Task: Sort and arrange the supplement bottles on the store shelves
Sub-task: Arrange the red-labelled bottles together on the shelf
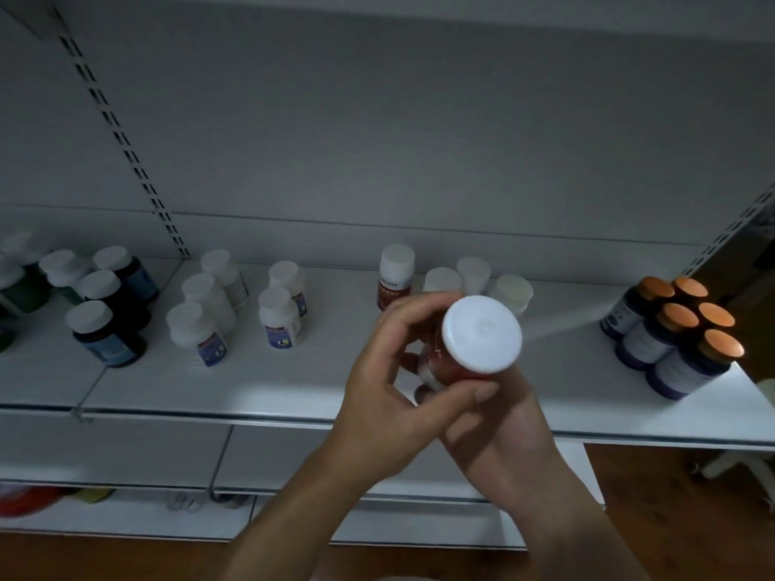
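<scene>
Five orange-capped bottles (675,318), five white blue-labelled bottles (197,335), two red-labelled bottles (393,283) (one held).

A brown wooden floor (671,522) is showing at the lower right, and a white base with splayed legs (732,463) is standing on it near the frame's edge. A plain grey back panel (398,132) is filling the upper half of the view, with a slotted upright (121,132) running down it on the left and a second slotted upright (729,232) slanting in on the right. Low at the far left, a blurred red thing (29,499) is lying just beside a yellow-green thing (94,493)
</scene>
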`<state>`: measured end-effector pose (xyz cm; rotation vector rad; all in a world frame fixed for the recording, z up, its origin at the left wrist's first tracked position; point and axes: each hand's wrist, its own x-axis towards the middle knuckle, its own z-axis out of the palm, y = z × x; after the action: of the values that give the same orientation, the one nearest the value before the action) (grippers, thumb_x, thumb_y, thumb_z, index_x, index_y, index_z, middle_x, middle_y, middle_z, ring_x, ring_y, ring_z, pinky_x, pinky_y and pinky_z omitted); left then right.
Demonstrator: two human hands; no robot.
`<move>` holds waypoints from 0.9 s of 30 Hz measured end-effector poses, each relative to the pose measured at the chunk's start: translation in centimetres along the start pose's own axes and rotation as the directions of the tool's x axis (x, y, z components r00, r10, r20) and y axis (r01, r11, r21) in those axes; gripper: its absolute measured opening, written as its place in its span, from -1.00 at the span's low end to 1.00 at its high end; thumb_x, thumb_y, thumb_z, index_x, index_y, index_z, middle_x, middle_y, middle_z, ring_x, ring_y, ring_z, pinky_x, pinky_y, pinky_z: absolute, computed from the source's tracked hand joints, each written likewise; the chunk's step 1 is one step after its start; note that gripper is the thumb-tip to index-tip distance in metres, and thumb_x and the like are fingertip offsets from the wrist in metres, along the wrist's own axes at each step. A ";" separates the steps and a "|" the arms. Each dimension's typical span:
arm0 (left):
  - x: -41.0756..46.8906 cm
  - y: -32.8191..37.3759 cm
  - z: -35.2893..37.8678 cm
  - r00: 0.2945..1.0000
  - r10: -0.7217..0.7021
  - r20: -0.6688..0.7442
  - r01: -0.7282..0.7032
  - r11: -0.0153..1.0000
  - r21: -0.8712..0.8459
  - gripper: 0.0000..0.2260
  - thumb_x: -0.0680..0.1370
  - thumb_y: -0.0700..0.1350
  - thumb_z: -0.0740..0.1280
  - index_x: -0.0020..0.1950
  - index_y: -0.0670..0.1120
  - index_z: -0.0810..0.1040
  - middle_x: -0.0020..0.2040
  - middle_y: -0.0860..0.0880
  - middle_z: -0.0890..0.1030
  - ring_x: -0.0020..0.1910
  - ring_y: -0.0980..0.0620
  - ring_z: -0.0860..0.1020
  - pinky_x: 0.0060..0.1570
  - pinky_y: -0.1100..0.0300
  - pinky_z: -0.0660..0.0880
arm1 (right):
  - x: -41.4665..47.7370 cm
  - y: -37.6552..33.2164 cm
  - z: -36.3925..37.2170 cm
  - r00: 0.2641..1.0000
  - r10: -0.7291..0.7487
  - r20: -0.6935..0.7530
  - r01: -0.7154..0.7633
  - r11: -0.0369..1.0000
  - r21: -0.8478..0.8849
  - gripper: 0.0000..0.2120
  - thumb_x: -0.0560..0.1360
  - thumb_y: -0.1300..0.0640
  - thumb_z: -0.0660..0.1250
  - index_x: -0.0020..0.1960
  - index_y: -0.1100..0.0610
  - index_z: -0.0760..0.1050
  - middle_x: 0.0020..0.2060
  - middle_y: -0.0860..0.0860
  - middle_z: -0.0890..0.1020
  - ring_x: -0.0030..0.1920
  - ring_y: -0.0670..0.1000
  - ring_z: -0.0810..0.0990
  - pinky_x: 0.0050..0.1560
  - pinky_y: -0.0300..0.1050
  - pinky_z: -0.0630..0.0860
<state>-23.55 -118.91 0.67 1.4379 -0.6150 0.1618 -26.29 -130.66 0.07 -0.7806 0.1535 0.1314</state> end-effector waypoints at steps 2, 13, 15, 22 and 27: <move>0.0 0.2 0.1 0.999 0.032 0.023 -0.032 0.999 0.029 -0.43 0.35 -0.08 0.54 0.31 0.13 0.46 0.26 0.05 0.53 0.28 -0.10 0.50 0.16 0.12 0.47 | 0.0 0.1 0.3 0.999 0.016 0.033 -0.019 0.996 0.090 -0.60 0.45 -0.04 0.42 0.23 0.09 0.56 0.20 0.12 0.48 0.32 0.14 0.36 0.21 0.01 0.27; 0.1 -0.2 -1.2 0.996 0.070 0.048 -0.071 0.997 0.019 -0.38 0.44 -0.21 0.45 0.45 0.05 0.33 0.39 0.03 0.46 0.39 -0.08 0.43 0.34 0.06 0.38 | 0.3 -0.6 -0.4 0.981 -0.114 -0.155 0.077 0.971 -0.224 -0.69 0.52 -0.14 0.22 0.04 -0.03 0.67 -0.07 0.01 0.66 -0.11 -0.05 0.53 -0.17 -0.14 0.41; 0.1 -0.4 -2.3 0.994 0.038 0.104 -0.043 0.998 0.049 -0.39 0.47 -0.23 0.41 0.48 -0.06 0.28 0.44 -0.08 0.40 0.42 -0.14 0.39 0.35 -0.08 0.40 | 0.5 -0.8 -0.9 0.953 -0.199 -0.227 0.117 0.937 -0.328 -0.63 0.42 -0.20 0.35 0.09 0.00 0.63 -0.10 0.01 0.64 -0.17 -0.06 0.52 -0.25 -0.19 0.43; 0.0 -0.7 -2.7 0.985 -0.172 -0.011 0.169 0.977 -0.126 -0.62 0.43 -0.12 0.44 0.24 -0.07 0.53 0.17 -0.07 0.61 0.18 -0.05 0.58 0.09 0.12 0.55 | 0.1 -1.7 -1.7 0.921 -0.390 0.004 0.342 0.803 -0.487 -0.58 0.32 -0.24 0.47 0.14 -0.16 0.53 0.07 -0.06 0.65 0.09 -0.01 0.63 -0.01 -0.10 0.59; -0.4 -1.0 -2.3 0.951 -0.293 -0.098 0.271 0.943 -0.195 -0.60 0.39 0.02 0.42 0.18 -0.09 0.54 0.06 0.01 0.66 0.08 0.08 0.62 -0.04 0.26 0.55 | 0.0 -1.9 -2.1 0.925 -0.373 0.075 0.344 0.736 -0.583 -0.53 0.31 -0.02 0.48 0.20 -0.03 0.51 0.11 0.06 0.63 0.10 0.12 0.63 -0.03 -0.04 0.61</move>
<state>-22.74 -116.75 -0.47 1.3135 -0.3056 -0.0298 -26.19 -133.48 -0.09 -1.4273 -0.0036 -0.2259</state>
